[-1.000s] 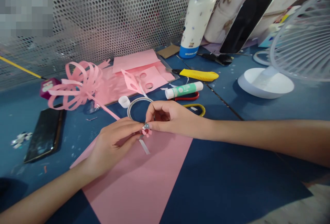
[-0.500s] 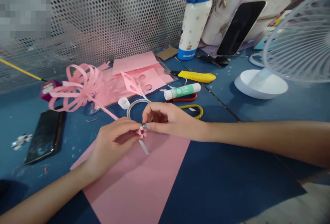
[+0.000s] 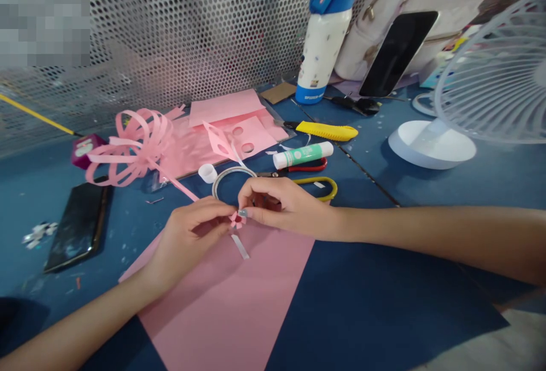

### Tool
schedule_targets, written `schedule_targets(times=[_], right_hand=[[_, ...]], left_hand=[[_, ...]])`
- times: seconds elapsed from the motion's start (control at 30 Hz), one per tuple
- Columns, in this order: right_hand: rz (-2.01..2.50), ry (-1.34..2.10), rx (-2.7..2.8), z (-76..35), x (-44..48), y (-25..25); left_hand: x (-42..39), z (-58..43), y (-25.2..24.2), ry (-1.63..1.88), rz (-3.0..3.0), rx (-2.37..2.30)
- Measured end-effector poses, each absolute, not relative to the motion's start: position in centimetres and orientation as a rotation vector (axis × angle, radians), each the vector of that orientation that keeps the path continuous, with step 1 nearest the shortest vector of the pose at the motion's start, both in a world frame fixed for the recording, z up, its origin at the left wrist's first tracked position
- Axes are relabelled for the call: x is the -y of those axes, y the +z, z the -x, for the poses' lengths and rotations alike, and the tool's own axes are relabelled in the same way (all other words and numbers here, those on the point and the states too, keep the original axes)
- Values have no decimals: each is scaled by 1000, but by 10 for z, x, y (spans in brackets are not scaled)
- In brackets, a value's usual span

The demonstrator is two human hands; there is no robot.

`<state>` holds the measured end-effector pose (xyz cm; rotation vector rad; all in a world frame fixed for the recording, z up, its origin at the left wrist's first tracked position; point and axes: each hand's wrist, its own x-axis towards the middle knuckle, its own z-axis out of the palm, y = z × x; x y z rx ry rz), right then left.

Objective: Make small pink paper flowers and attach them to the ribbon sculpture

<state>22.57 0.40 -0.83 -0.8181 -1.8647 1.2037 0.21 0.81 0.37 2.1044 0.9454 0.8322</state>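
Note:
Between the thumb and fingers of my left hand (image 3: pixel 187 231) is a small pink paper piece (image 3: pixel 238 221) with cut, folded-out tabs round a hollow middle. My right hand (image 3: pixel 284 203) is closed in a pinch, thumb and fingertip on that piece's upper right edge. Both hands are over a large pink paper sheet (image 3: pixel 239 303). Just below the fingers lies a short white strip (image 3: pixel 240 247). A roll of tape (image 3: pixel 216 184) sits behind the hands. Scissors with a yellow and a red handle (image 3: pixel 330 189) are partly covered by my right hand.
Behind are a glue stick (image 3: pixel 303 155), its cap (image 3: pixel 207 173), a yellow cutter (image 3: pixel 327 131) and pink papers (image 3: pixel 226 107). Looped paper strips (image 3: pixel 136 143) and a phone (image 3: pixel 79 226) lie left. A bottle (image 3: pixel 326 46), another phone (image 3: pixel 398 52) and a fan (image 3: pixel 430 146) stand right.
The white bit seen on the small paper piece's top edge no longer shows. Both hands stay at the piece, and the whole view has shifted slightly.

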Motion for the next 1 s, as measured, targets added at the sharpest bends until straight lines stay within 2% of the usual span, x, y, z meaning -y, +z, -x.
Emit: schedule_targets(times=[0.57, 1.0], right_hand=[[910, 1156, 2011, -226, -4, -10], [847, 902, 2064, -228, -1, -9]], left_hand=[[-8, -1, 5, 772, -2183, -927], [-7, 0, 5, 840, -2194, -892]])
